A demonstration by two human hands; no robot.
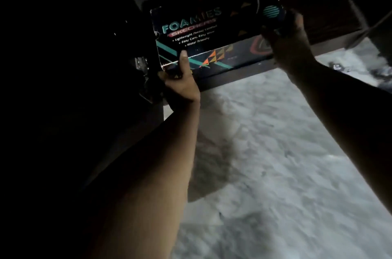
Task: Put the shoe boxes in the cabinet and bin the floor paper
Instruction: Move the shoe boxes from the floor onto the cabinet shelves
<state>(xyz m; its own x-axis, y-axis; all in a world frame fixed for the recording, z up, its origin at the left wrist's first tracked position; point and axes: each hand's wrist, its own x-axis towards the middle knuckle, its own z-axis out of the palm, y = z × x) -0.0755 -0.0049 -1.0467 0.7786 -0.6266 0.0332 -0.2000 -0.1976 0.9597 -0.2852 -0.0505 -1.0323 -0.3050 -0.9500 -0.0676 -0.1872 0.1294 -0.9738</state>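
The left hand gripped the near-left corner of a black Skechers Foamies shoe box, thumb up its side; the right hand clasped the far end at 2 o'clock. The box was held level at 12 o'clock, against a dark wooden cabinet. Pale mottled floor spread toward 5 o'clock in the dim room.

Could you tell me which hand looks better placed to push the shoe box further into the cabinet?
Probably the left hand: it grips the near corner of the shoe box with its thumb on the lid, behind the box. The right hand holds the far end, beside the dark cabinet.
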